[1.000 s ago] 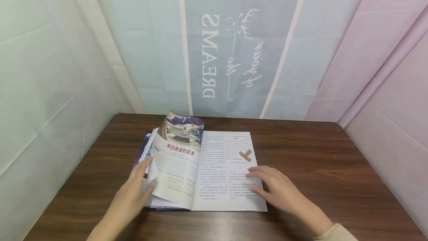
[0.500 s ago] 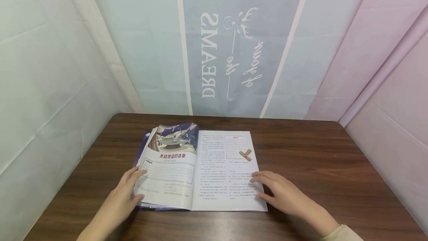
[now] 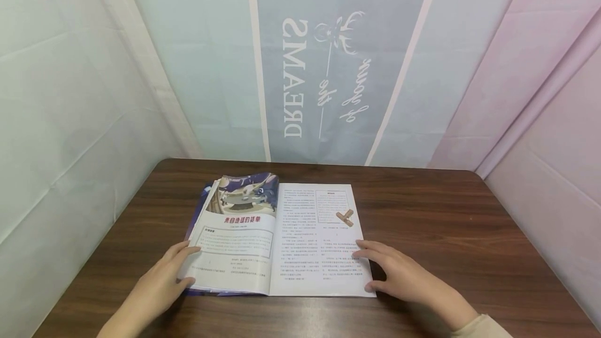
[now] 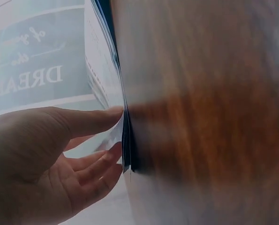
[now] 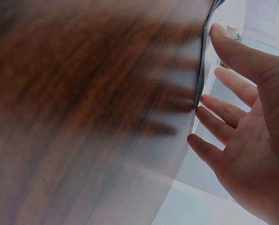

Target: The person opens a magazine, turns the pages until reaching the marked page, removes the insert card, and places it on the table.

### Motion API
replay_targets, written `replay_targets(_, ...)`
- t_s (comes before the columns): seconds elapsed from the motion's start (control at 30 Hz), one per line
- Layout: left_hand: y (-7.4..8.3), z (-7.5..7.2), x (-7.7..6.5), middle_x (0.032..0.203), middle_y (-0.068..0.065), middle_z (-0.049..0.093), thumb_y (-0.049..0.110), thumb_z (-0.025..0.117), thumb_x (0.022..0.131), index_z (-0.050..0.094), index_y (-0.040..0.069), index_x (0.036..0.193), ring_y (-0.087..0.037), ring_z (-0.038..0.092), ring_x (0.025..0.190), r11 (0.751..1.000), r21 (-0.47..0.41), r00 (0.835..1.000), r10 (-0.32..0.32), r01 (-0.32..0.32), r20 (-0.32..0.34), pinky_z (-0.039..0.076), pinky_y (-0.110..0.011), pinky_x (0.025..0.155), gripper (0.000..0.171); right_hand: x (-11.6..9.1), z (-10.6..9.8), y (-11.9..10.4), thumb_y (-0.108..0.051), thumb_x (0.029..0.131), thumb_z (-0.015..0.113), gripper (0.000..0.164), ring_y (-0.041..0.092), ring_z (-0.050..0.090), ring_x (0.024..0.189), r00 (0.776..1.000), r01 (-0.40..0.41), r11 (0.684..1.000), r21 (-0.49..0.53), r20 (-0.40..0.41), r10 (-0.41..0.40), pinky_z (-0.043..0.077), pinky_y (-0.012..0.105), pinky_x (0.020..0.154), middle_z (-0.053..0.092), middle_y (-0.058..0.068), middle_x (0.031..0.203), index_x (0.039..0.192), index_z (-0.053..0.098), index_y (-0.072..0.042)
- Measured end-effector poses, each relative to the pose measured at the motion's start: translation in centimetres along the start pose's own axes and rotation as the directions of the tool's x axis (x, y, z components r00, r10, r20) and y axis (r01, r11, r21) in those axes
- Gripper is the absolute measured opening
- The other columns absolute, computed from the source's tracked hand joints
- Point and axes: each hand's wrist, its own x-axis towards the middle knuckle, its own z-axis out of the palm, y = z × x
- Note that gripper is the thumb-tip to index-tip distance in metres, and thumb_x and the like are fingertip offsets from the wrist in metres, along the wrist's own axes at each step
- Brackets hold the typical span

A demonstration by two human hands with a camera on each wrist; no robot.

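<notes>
An open magazine [image 3: 310, 244] lies on the brown wooden table. Its left page carries a coloured picture and a red Chinese title; the right page is text with a small brown drawing. At the left page's outer edge rests my left hand [image 3: 161, 278], thumb and fingers apart. In the left wrist view, that hand's thumb and fingertips [image 4: 113, 112] touch the edge of the page stack. My right hand [image 3: 404, 275] lies with spread, loosely bent fingers at the right page's outer edge. Neither hand grips the pages.
The wooden table [image 3: 469, 233] has rounded far corners. Behind it hangs a pale blue curtain [image 3: 324, 87] with mirrored white lettering. White and pinkish fabric stands along both sides. A purple cover edge shows beneath the left pages.
The lifted left page has come down flat to the left. My left hand has let go of it and shifted left to the outer edge. My right hand has moved slightly right.
</notes>
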Motion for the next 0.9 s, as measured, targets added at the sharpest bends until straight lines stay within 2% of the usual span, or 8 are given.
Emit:
replay_targets(0.17,-0.44,-0.12,0.13,0.135,-0.032,0.050,0.009,0.085,0.074,0.061,0.000,0.127,-0.053,0.052,0.117,0.999,0.043,1.000,-0.007,0.006,0.020,0.048,-0.067,0.086,0.059,0.19,-0.01,-0.04,-0.026,0.075,0.087,0.058,0.035,0.051,0.128,1.000,-0.012,1.000,0.001,0.015,0.012,0.045,0.054,0.102,0.052,0.013,0.143,0.127,0.065,-0.012)
replay_targets(0.4,-0.76,-0.26,0.17,0.127,-0.022,0.061,0.013,0.084,0.077,0.068,0.006,0.119,-0.046,0.054,0.117,0.999,0.046,0.998,-0.027,0.025,0.051,0.048,-0.063,0.090,0.046,0.31,0.01,-0.16,-0.025,0.075,0.087,0.056,0.036,0.052,0.127,1.000,-0.004,1.000,0.000,0.006,0.004,0.045,0.054,0.101,0.053,0.013,0.142,0.125,0.066,-0.012)
replay_targets(0.63,-0.94,-0.31,0.26,0.131,-0.022,0.058,0.016,0.082,0.080,0.069,0.008,0.116,-0.048,0.052,0.119,0.998,0.030,0.993,-0.054,0.051,0.106,0.047,-0.064,0.090,0.040,0.46,-0.15,0.00,-0.027,0.079,0.084,0.048,0.035,0.055,0.124,1.000,0.023,1.000,-0.008,-0.019,-0.023,0.047,0.055,0.098,0.057,0.011,0.138,0.122,0.068,-0.014)
replay_targets(0.9,-0.91,-0.25,0.20,0.132,-0.021,0.058,0.016,0.082,0.080,0.068,0.007,0.118,-0.048,0.051,0.120,0.998,0.028,0.993,-0.051,0.049,0.106,0.047,-0.064,0.090,0.042,0.88,-0.54,0.12,-0.028,0.082,0.081,0.041,0.033,0.056,0.123,1.000,0.015,1.000,0.011,-0.020,-0.015,0.046,0.054,0.099,0.060,0.009,0.134,0.119,0.069,-0.015)
